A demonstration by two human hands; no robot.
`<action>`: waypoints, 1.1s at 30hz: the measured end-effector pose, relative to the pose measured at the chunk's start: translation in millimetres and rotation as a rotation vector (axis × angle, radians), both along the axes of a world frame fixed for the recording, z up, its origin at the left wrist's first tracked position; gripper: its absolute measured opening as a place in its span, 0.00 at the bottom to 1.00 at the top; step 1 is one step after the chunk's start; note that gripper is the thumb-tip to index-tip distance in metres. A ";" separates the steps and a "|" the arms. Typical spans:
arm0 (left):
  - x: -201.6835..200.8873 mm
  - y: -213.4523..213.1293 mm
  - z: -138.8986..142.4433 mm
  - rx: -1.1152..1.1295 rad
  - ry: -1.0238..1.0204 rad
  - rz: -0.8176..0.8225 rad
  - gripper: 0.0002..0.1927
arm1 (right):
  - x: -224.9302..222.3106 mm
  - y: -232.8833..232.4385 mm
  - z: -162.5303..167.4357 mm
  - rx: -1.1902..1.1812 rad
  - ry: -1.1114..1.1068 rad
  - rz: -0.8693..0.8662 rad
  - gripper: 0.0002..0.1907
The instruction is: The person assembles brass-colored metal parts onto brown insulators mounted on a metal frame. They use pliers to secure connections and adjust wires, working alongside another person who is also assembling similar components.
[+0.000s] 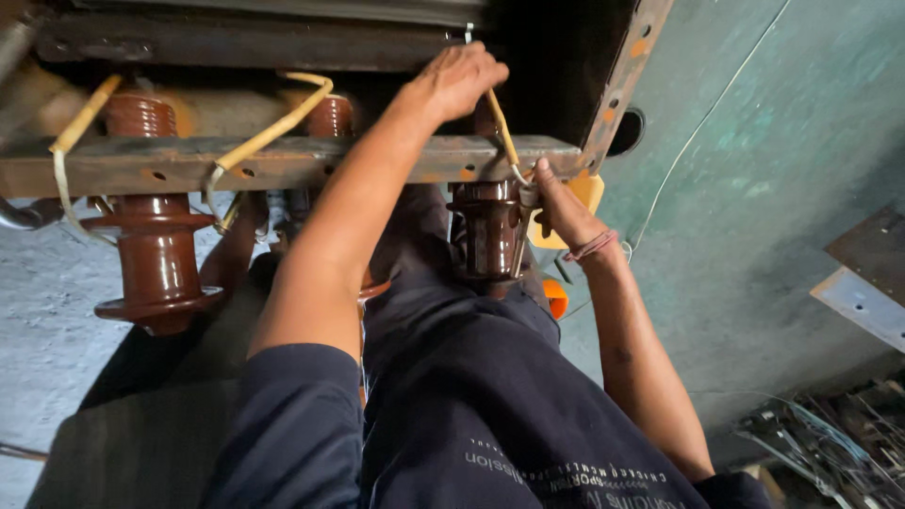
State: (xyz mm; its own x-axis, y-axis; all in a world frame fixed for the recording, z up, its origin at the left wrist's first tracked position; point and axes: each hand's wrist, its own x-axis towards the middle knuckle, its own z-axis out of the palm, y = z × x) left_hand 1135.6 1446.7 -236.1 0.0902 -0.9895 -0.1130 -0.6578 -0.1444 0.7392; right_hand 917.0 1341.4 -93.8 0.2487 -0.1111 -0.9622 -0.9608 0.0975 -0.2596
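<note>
My left hand [459,80] reaches into a rusty metal frame [377,160] and closes on a yellow sleeved wire [500,123] near its upper end. My right hand [564,209] pinches the lower end of that wire where it meets the metal terminal atop a brown ceramic insulator [485,231]. This insulator hangs under the frame's front bar, just left of my right hand. Both forearms cross my dark-clothed lap.
A larger brown ribbed insulator [156,240] and another one [332,118] sit to the left, each with a yellow sleeved wire [269,132] looped over the bar. A green wall [754,160] is on the right. Scrap metal and wires [830,443] lie bottom right. An orange object [556,297] sits by my knee.
</note>
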 end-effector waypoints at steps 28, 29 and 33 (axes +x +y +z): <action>37.5 80.4 10.1 0.243 0.389 0.063 0.27 | 71.7 -58.0 7.8 -0.757 -0.424 0.948 0.19; 38.5 80.7 11.9 0.255 0.364 0.071 0.28 | 76.0 -56.4 3.2 -0.767 -0.394 0.941 0.18; 31.3 57.7 18.4 0.160 0.433 0.149 0.21 | 95.2 -63.4 2.1 -0.805 -0.441 0.961 0.18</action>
